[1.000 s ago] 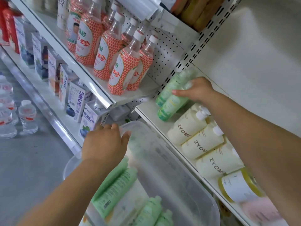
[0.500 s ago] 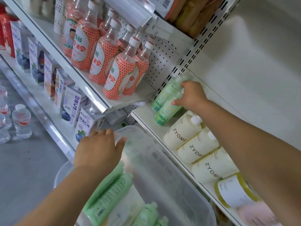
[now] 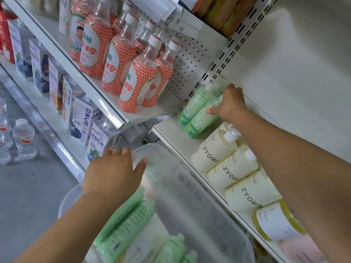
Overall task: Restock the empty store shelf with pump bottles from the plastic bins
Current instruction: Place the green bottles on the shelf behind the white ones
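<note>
My right hand (image 3: 230, 104) is closed around the top of a pale green bottle (image 3: 202, 117) standing on the white shelf (image 3: 176, 137), beside another green bottle (image 3: 193, 103) at the shelf's left end. Three cream ZYOME pump bottles (image 3: 214, 150) and a yellow bottle (image 3: 275, 223) stand in a row to the right. My left hand (image 3: 112, 170) hovers over the clear plastic bin (image 3: 199, 196), fingers spread, holding nothing. Several green bottles (image 3: 125, 223) lie inside the bin, partly under my left forearm.
To the left, an upper shelf carries orange-patterned drink bottles (image 3: 133, 86) and a lower shelf holds juice cartons (image 3: 83, 116). Small water bottles (image 3: 23, 139) stand on the grey floor at far left. A pink bottle (image 3: 300, 251) shows at the shelf's lower right.
My right hand has pushed the green bottle further back onto the shelf against its neighbour. My left hand stays over the bin. The view has shifted slightly.
</note>
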Demonstrator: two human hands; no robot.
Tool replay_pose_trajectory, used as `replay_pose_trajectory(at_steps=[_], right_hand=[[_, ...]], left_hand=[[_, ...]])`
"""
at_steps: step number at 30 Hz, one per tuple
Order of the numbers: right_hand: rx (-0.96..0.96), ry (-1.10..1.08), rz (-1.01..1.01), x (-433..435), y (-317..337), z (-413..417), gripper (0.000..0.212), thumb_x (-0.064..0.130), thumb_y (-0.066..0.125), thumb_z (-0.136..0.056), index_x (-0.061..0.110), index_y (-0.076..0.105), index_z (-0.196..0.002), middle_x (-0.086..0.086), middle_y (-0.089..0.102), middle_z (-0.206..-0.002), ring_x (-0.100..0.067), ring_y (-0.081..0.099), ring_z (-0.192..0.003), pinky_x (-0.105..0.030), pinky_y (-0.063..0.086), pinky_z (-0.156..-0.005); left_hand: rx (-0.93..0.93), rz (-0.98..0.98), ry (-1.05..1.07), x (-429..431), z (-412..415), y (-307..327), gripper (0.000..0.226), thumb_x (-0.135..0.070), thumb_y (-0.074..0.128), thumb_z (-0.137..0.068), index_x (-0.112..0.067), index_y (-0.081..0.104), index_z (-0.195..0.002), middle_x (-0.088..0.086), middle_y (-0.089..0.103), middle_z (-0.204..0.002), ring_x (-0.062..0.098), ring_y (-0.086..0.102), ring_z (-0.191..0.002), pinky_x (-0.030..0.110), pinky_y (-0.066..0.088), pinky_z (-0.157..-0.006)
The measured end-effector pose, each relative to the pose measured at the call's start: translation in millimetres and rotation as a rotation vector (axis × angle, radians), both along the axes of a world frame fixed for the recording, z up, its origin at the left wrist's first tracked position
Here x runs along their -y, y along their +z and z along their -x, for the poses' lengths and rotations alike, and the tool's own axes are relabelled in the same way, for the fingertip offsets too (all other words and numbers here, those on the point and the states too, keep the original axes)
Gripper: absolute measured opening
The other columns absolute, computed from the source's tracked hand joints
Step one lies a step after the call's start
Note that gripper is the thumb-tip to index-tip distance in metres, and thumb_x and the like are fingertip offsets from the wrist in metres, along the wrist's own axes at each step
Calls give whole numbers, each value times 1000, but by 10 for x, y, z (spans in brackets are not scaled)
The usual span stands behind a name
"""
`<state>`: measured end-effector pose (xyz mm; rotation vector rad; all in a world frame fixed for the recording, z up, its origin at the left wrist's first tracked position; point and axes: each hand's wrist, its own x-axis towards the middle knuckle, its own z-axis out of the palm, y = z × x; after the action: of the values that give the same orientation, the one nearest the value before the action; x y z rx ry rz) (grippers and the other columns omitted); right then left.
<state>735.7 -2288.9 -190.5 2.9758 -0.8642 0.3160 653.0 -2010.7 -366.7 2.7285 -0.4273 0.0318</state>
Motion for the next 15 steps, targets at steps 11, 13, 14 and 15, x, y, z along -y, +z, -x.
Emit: replay_pose_trajectory(at_steps=[11, 13, 14, 15], right_hand=[[20, 14, 34, 26, -53, -13, 92, 30, 96, -66, 2, 42, -135, -17, 47, -141, -34, 50, -130, -40, 46, -105], [17, 6, 43, 18, -51, -25, 94, 30, 96, -66, 3, 41, -137, -16, 47, -143, -33, 48, -133, -42, 45, -107], [10, 2, 51, 11, -47, -31, 95, 31, 95, -66, 4, 40, -138, -15, 47, -144, -33, 47, -134, -43, 45, -108], [-2, -3, 60, 0, -47, -35, 97, 32, 95, -66, 5, 38, -140, -14, 46, -145, -33, 46, -135, -44, 45, -107]], left_hand=[[-8, -3, 12, 10, 3, -27, 58, -65, 17, -95, -26, 55, -112, -6, 63, -110, 19, 57, -108, 34, 45, -74], [-2, -11, 10, 16, 3, -30, 57, -65, 18, -95, -25, 55, -112, -6, 62, -108, 19, 57, -105, 34, 42, -70], [3, -19, 9, 19, 1, -34, 57, -64, 18, -95, -25, 56, -112, -6, 62, -107, 19, 58, -104, 33, 40, -68], [8, -27, 9, 19, -3, -41, 57, -64, 18, -95, -25, 56, -111, -6, 63, -106, 19, 58, -102, 33, 39, -67]])
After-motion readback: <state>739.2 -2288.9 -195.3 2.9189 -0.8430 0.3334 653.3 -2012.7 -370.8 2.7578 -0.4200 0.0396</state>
